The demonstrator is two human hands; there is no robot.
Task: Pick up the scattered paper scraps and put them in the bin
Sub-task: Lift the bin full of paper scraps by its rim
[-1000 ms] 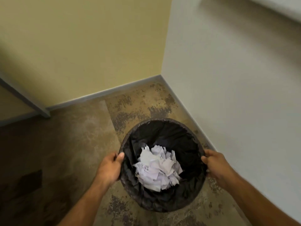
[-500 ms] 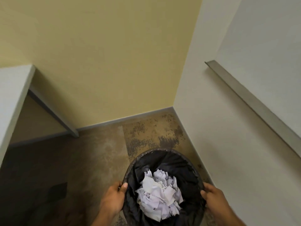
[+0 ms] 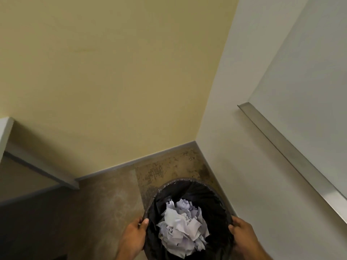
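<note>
Down at the bottom edge, the person's left hand (image 3: pixel 134 239) clasps the left side of the bin (image 3: pixel 187 182), thumb hooked over the rim and fingers wrapped outside it. The right hand (image 3: pixel 244 236) does the same on the opposite side, its fingers closed round the rim; both forearms run out of sight below. The bin is round and dark, lined with a black bag (image 3: pixel 212 207), and its near edge is cut off by the picture, so whether it rests on the floor or is lifted cannot be told. Inside lies a heap of white paper scraps (image 3: pixel 183 226), crumpled and torn, piled near the middle.

Beyond the bin the floor (image 3: pixel 105 203) is brownish and blotched, darker and mottled toward the corner. A grey skirting strip (image 3: pixel 135 162) meets the yellow wall (image 3: pixel 112 72), which joins a white wall (image 3: pixel 234 166) on the right. A metal ledge (image 3: pixel 293 152) slants across that white wall. Far left, a pale shelf edge (image 3: pixel 5 132) shows only in part, with shadow beneath hiding what is under it.
</note>
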